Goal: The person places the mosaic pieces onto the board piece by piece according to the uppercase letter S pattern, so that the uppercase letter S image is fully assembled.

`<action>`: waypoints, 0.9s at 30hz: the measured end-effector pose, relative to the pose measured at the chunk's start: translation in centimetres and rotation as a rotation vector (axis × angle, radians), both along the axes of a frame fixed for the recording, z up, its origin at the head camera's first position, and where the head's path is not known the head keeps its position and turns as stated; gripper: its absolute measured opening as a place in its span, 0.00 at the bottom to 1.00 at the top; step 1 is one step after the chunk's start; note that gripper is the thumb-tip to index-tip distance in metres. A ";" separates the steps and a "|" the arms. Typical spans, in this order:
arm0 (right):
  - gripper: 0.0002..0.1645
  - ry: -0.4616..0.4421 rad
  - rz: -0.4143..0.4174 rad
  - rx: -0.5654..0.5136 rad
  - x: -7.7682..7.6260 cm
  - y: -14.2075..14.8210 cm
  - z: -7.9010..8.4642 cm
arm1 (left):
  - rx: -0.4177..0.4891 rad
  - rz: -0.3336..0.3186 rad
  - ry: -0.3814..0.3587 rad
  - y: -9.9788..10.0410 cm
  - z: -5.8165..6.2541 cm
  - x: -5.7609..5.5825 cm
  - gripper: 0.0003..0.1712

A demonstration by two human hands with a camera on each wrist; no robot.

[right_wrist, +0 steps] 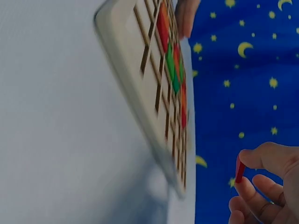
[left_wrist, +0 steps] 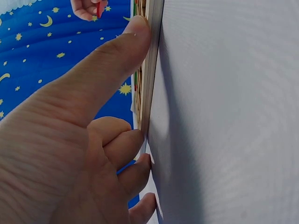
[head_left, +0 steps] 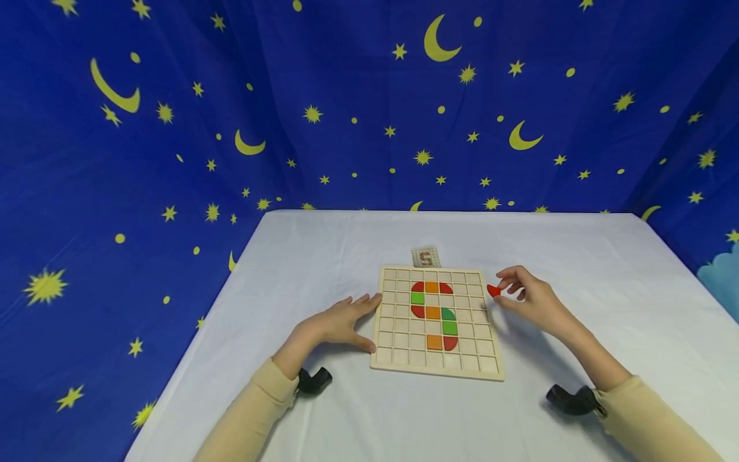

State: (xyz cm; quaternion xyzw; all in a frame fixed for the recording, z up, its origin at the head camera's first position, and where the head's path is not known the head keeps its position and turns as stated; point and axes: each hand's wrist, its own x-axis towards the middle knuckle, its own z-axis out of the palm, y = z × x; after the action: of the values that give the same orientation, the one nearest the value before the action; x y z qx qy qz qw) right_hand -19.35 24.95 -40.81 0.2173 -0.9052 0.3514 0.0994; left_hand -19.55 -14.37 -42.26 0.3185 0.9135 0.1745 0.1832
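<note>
A square wooden grid board [head_left: 404, 359] lies on the table, with red, orange and green tiles set in its cells in an S-like shape. My left hand [head_left: 340, 323] is spread at the board's left edge, thumb and fingertips touching its side. In the left wrist view the thumb [left_wrist: 112, 60] lies against the rim. Off the board's right edge, my right hand [head_left: 534, 300] pinches a red quarter-round tile [head_left: 493, 290] between thumb and fingers, raised above the table. The right wrist view shows that red tile [right_wrist: 239, 169] nearly edge-on.
A small pattern card [head_left: 426, 257] with an S figure lies just behind the board. White cloth [head_left: 323, 250] covers the table. Blue curtains [head_left: 369, 83] with moons and stars stand behind and at the sides. Black wrist devices [head_left: 571, 399] sit at both cuffs.
</note>
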 end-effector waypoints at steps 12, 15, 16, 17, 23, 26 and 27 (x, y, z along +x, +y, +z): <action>0.24 -0.023 0.200 -0.084 0.9 -5.4 0.0 | 0.010 -0.022 -0.001 -0.1 0.0 -0.2 0.61; 0.23 -0.028 0.244 -0.104 0.9 -6.6 -0.2 | 0.008 -0.026 0.002 -0.1 0.1 -0.2 0.60; 0.23 -0.031 0.257 -0.105 0.9 -7.0 -0.2 | 0.009 -0.027 0.001 -0.1 0.1 -0.2 0.60; 0.24 -0.040 0.265 -0.101 0.9 -7.3 -0.2 | 0.008 -0.027 -0.001 -0.1 0.1 -0.2 0.60; 0.25 -0.096 0.313 -0.090 1.1 -9.3 -0.5 | 0.009 -0.029 0.004 -0.1 0.2 -0.1 0.60; 0.24 -0.130 0.319 -0.085 1.2 -10.0 -0.6 | 0.002 -0.030 0.004 -0.1 0.1 -0.1 0.60; 0.24 -0.134 0.321 -0.085 1.3 -10.2 -0.6 | -0.001 -0.030 0.004 -0.1 0.1 -0.2 0.60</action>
State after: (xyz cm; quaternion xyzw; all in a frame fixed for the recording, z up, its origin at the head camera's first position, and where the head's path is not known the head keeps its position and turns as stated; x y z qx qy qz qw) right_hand -18.08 14.76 -41.41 0.3305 -0.8479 0.4145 -0.0095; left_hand -19.71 -14.51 -42.17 0.3323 0.9091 0.1708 0.1842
